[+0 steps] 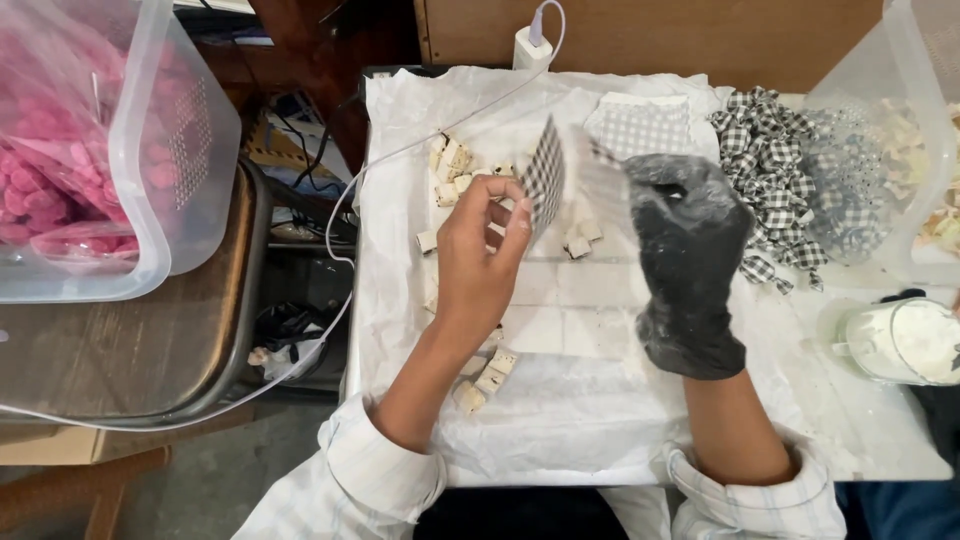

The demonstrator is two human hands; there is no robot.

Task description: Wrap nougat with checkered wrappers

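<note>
On the white paper-covered table (560, 420), left hand (478, 262) bare, fingers pinched on a small black-and-white checked wrapper (545, 178), held up on edge above the table middle. Right hand (688, 265) in a black glove, raised just beside the wrapper, fingers loosely curled; motion blur at the fingertips, so cannot tell if it grips anything or touches the wrapper.

Small pale candy pieces (455, 170) lie unwrapped in a loose cluster near the far left of the paper; a few more candy pieces (487, 378) sit near the left forearm. Stack of flat checked wrappers (640, 125) at the far edge, beyond the gloved hand.

Pile of twisted wrapped sweets (775, 170) in the same checked paper sits to the right, touching a clear tub (915, 150) that holds more pale pieces. Judging by this: a fair batch looks wrapped already, roughly a dozen or more loose pieces not yet wrapped, current wrapper appears empty.

White cup (900, 340) of powder or cream at right edge. Clear bin (150, 170) with pink sweets at left, on a separate metal tray (130, 360). White cable (400, 150) runs across to a charger (530, 45).
</note>
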